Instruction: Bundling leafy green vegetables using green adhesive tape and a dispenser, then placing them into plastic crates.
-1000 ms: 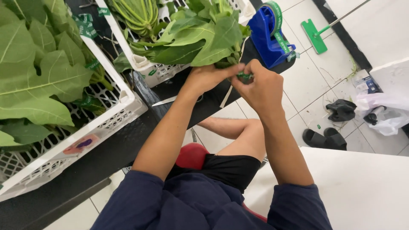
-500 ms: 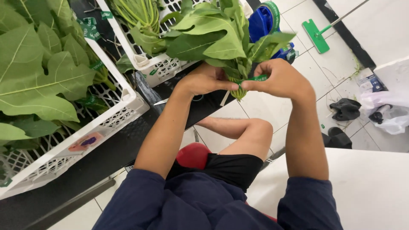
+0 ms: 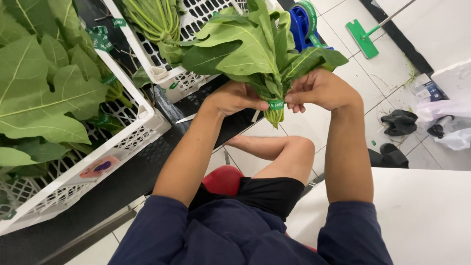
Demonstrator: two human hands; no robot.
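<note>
Both hands, left hand point(image 3: 234, 98) and right hand point(image 3: 321, 90), pinch the banded leaf bundle point(image 3: 265, 54) above a dark worktop point(image 3: 147, 167); white crates point(image 3: 142, 125) beside it, tiled floor point(image 3: 363, 73) beyond.

White crates point(image 3: 147, 115) of leaves, green mop point(image 3: 363, 38), perhaps shoes point(image 3: 400, 122)

Head-worn camera looks steeply down, close over the lap and floor point(image 3: 343, 127).
</note>
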